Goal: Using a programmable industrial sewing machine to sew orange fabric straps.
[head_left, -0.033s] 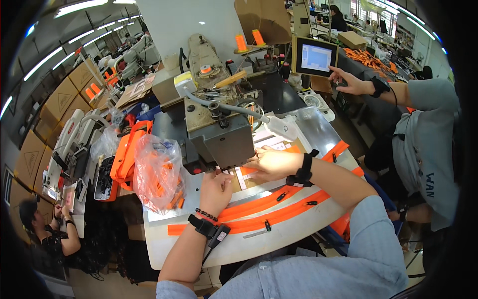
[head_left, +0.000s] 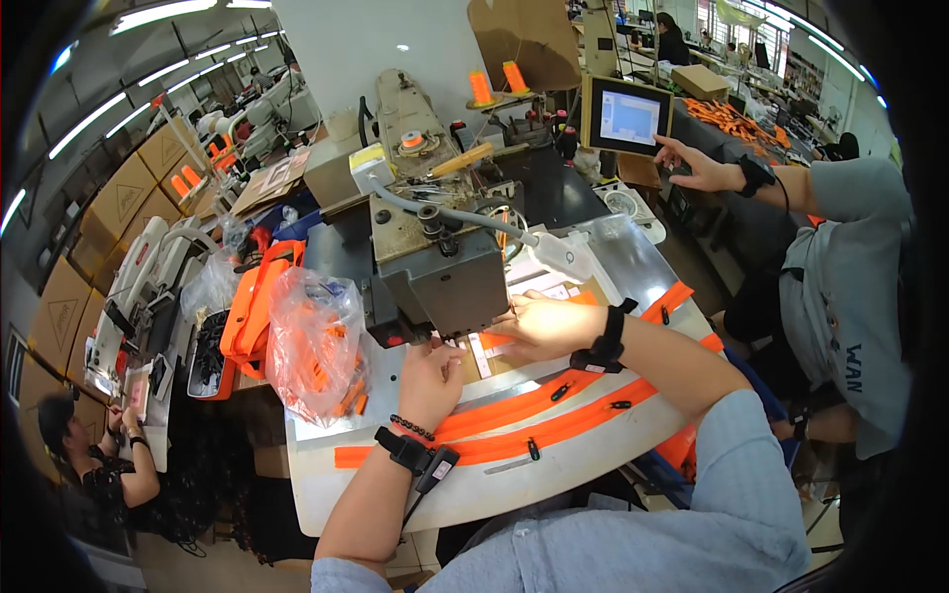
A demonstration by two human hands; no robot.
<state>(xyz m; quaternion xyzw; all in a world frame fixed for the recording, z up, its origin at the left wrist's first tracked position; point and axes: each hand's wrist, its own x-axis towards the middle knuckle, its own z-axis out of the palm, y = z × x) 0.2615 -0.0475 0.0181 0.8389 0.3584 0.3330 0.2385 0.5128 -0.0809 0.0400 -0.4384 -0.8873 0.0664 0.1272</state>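
One white worktable (head_left: 613,435) with a curved front edge spans the centre. Over it, the grey head of a sewing machine (head_left: 445,282). Two orange zipper strips (head_left: 494,450) lie side by side along the front, curving up to the right. Clear plastic bag (head_left: 311,346), orange pieces inside, at the table's left. Screen (head_left: 631,119) behind, to the right; a co-worker's hand (head_left: 707,170) points at its edge, contact unclear. Right hand (head_left: 559,326): palm down, fingers extended toward the machine head, over a flat orange piece (head_left: 494,340). Left hand (head_left: 430,381): fingers bent, tips partly hidden below the head; cannot tell whether either hand pinches anything. White strip (head_left: 480,358) between the hands, beside the orange piece. Smallest: black zipper pulls (head_left: 534,450) on the strips.
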